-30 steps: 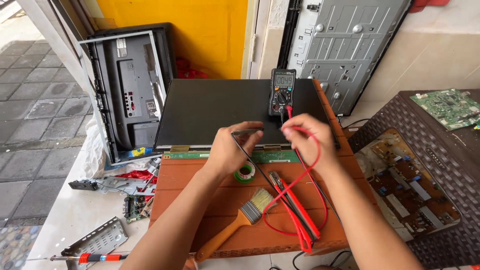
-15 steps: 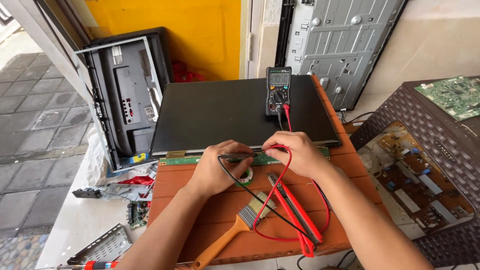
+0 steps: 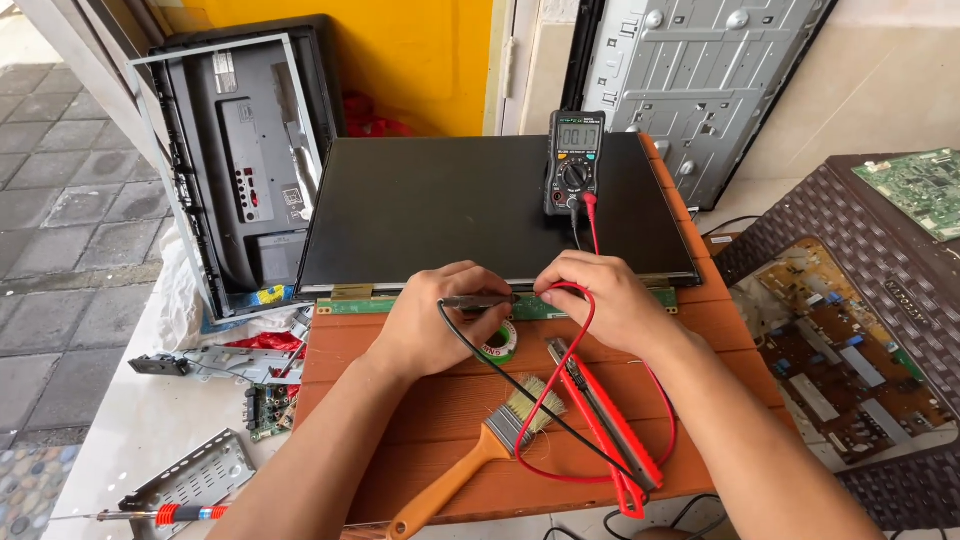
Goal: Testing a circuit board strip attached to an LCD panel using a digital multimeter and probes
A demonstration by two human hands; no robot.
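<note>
Left hand [image 3: 425,325] fingers pinch black probe [image 3: 478,301], long axis level, tip pointing right onto green board strip [image 3: 345,305] directly ahead of fingers. Right hand [image 3: 605,300] closed over red lead [image 3: 560,370]; its probe hidden beneath, tip unclear. Hands near, not touching. Dark panel [image 3: 450,210] just beyond strip; multimeter [image 3: 575,162] farther ahead on panel. Brush [image 3: 490,445], red cutter [image 3: 605,425] behind fingers on wooden surface [image 3: 400,450].

This looks like a small electronics repair workshop, probably an open-fronted one beside a tiled pavement. A dark flat display panel [image 3: 490,215] lies on an orange wooden table [image 3: 440,400]. A multimeter [image 3: 575,160] rests on the panel's far edge. Left of the panel leans an opened television back [image 3: 245,160]; right of it lie bare circuit boards [image 3: 840,340].
</note>
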